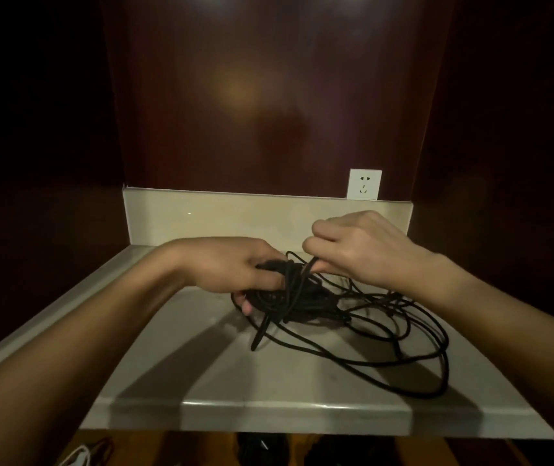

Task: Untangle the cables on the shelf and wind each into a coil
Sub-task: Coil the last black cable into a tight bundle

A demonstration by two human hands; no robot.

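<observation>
A pale stone shelf [174,381] with a low raised backsplash sits inside a dark wooden alcove. A tangle of black cables [336,317] lies on it, loose loops spreading toward the right front.

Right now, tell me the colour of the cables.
Black cables, clearest in the head view.

Dim alcove: dark wood panels [268,95], a white wall socket [364,183], perhaps wooden floor [201,449].
</observation>
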